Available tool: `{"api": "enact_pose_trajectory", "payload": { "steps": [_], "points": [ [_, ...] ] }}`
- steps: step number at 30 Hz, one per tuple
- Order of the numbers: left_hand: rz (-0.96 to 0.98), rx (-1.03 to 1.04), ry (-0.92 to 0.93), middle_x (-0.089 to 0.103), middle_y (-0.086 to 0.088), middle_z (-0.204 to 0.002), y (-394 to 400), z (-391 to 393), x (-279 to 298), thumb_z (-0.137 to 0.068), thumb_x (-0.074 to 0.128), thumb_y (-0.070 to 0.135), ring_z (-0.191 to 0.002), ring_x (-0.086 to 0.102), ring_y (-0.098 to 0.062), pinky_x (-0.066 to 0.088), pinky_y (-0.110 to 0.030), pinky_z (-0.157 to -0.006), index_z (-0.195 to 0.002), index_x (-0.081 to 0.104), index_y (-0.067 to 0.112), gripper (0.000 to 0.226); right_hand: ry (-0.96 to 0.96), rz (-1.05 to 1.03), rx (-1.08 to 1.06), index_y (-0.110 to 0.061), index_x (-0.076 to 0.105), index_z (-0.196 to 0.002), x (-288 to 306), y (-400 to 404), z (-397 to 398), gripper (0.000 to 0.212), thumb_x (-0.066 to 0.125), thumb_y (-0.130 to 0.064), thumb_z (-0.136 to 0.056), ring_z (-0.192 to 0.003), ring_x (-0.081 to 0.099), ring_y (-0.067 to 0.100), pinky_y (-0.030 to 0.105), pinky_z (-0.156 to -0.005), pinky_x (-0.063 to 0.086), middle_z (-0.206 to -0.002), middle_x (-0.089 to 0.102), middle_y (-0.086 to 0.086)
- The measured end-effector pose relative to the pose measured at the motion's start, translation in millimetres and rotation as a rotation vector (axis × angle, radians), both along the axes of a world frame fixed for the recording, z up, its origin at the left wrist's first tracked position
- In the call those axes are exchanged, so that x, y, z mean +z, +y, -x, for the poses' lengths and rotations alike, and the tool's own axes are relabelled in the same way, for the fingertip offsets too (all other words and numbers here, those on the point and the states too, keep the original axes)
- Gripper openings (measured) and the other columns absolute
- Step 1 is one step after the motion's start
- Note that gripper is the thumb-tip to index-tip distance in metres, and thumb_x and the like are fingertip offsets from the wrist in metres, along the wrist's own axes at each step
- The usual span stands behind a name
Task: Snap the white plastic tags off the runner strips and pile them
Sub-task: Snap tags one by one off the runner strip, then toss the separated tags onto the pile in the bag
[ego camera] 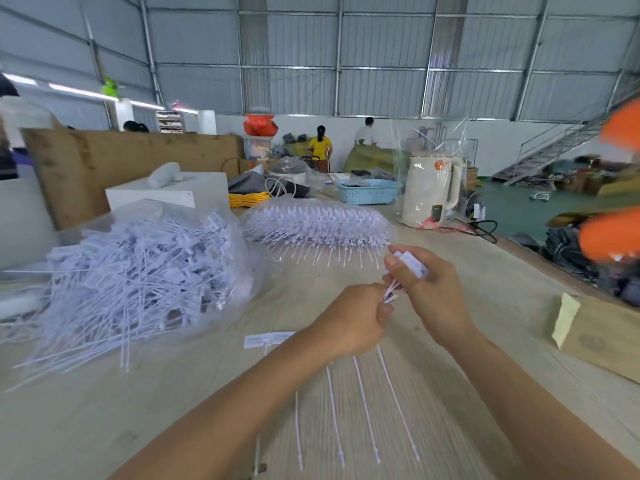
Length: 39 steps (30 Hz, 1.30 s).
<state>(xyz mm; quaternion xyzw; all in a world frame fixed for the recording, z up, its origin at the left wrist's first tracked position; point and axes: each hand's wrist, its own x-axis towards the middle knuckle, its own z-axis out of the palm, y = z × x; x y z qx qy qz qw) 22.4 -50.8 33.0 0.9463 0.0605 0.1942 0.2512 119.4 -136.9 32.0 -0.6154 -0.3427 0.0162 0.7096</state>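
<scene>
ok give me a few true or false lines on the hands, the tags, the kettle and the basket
1. Both hands grip tags. True: the left hand and right hand hold one bunch of tags between them.
2. The pile of loose tags lies to the right of the hands. False: it lies to their left, on clear plastic.
3. The kettle is black. False: it is cream white, in a clear bag.
4. A blue basket stands left of the kettle. True.
5. One single tag lies on the table near the left hand. True.
</scene>
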Motion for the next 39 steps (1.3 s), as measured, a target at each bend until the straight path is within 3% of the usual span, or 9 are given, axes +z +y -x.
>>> {"api": "enact_pose_trajectory", "payload": {
  "steps": [6,11,14,17,21,25,30,34,39],
  "points": [
    [-0.039,0.194,-0.239,0.068,-0.012,-0.083,45,77,-9,-0.089,0.052,0.002,-0.076,0.062,-0.028,0.041,-0.03,-0.067,-0.103,0.066,0.009,0.021,-0.048,0.056,0.21,-0.017,0.066,-0.085,9,52,55,0.017,0.063,0.0,-0.086,-0.076,0.065,0.022,0.036,-0.075,0.052,-0.078,0.067,0.008],
    [-0.16,0.385,-0.32,0.067,-0.009,-0.073,93,156,-11,-0.085,0.059,-0.003,-0.07,0.064,-0.025,0.045,-0.029,-0.066,-0.103,0.071,0.006,0.023,-0.208,0.135,0.327,-0.022,0.066,-0.104,20,114,111,0.018,0.066,-0.016,-0.087,-0.092,0.06,0.008,0.027,-0.088,0.049,-0.099,0.066,-0.004],
    [-0.256,0.632,-0.336,0.065,-0.011,-0.073,130,198,-10,-0.082,0.062,-0.005,-0.068,0.064,-0.032,0.043,-0.028,-0.062,-0.11,0.069,0.004,0.03,-0.584,0.129,0.006,-0.023,0.069,-0.108,15,144,135,0.021,0.066,-0.029,-0.088,-0.111,0.05,0.021,0.029,-0.092,0.039,-0.125,0.052,0.008],
    [-0.327,0.744,-0.202,0.063,-0.015,-0.078,162,216,-10,-0.086,0.058,0.0,-0.073,0.062,-0.037,0.042,-0.032,-0.061,-0.115,0.068,0.006,0.031,-0.997,0.324,-0.347,-0.032,0.073,-0.094,17,163,140,0.012,0.065,-0.035,-0.085,-0.127,0.036,0.035,0.045,-0.092,0.03,-0.144,0.036,0.013],
    [-0.454,0.591,0.023,0.053,-0.013,-0.099,191,190,-18,-0.094,0.044,0.006,-0.088,0.057,-0.034,0.043,-0.033,-0.072,-0.137,0.049,0.016,0.044,-0.86,0.842,-0.243,-0.015,0.057,-0.119,25,183,132,0.035,0.06,-0.006,-0.085,-0.107,0.053,0.031,0.034,-0.078,0.041,-0.139,0.028,0.012],
    [-0.612,0.462,0.197,0.039,-0.014,-0.117,204,140,-26,-0.091,0.042,0.004,-0.099,0.051,-0.032,0.042,-0.034,-0.078,-0.146,0.029,0.015,0.057,-0.792,0.77,-0.194,-0.001,0.044,-0.125,32,187,124,0.054,0.062,0.01,-0.076,-0.088,0.06,0.03,0.024,-0.065,0.035,-0.133,0.031,0.012],
    [-0.704,0.668,0.359,0.027,-0.019,-0.14,217,108,-32,-0.094,0.042,0.009,-0.128,0.032,-0.034,0.042,-0.041,-0.094,-0.144,0.025,0.013,0.052,-0.754,0.714,-0.162,0.0,0.042,-0.128,37,182,117,0.061,0.064,0.013,-0.073,-0.084,0.06,0.031,0.029,-0.067,0.043,-0.132,0.029,0.011],
    [-0.921,0.595,0.439,0.037,-0.016,-0.136,212,98,-40,-0.098,0.032,0.028,-0.123,0.035,-0.033,0.03,-0.045,-0.098,-0.142,0.028,0.011,0.048,-0.789,0.703,-0.129,-0.002,0.037,-0.133,33,179,116,0.065,0.058,0.014,-0.074,-0.084,0.058,0.032,0.03,-0.064,0.041,-0.128,0.03,0.01],
    [-0.864,0.577,0.555,0.034,-0.011,-0.14,207,120,-15,-0.097,0.036,0.034,-0.13,0.03,-0.03,0.027,-0.049,-0.103,-0.145,0.026,0.025,0.05,-0.818,0.728,-0.086,-0.004,0.042,-0.129,26,174,112,0.057,0.059,0.011,-0.077,-0.086,0.058,0.032,0.03,-0.065,0.038,-0.126,0.032,0.009]
  ]
}}
